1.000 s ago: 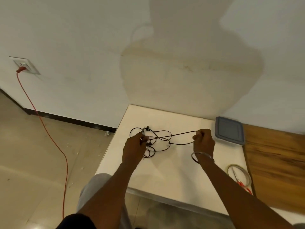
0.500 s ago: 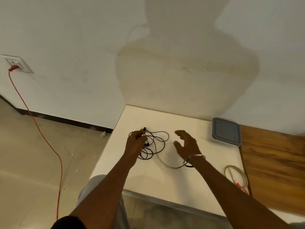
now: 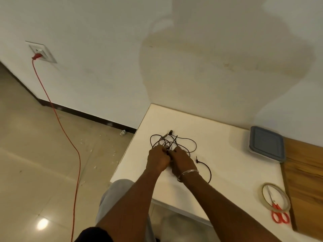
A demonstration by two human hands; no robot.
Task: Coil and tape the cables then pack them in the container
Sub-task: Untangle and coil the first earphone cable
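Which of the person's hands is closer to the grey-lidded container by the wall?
The right hand. It is just nearer the grey-lidded container; the left hand is beside it, farther away. Both are at the black cable.

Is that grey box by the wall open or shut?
Shut. The box has its grey lid seated flat on top; nothing is inside yet that shows.

Both forearms bare, no sleeves seen below elbow. Thin silver bangle (image 3: 187,173) worn on right wrist. Dark sleeve edge (image 3: 94,234) seen at left upper arm. Grey trousers (image 3: 115,194) worn over knee.
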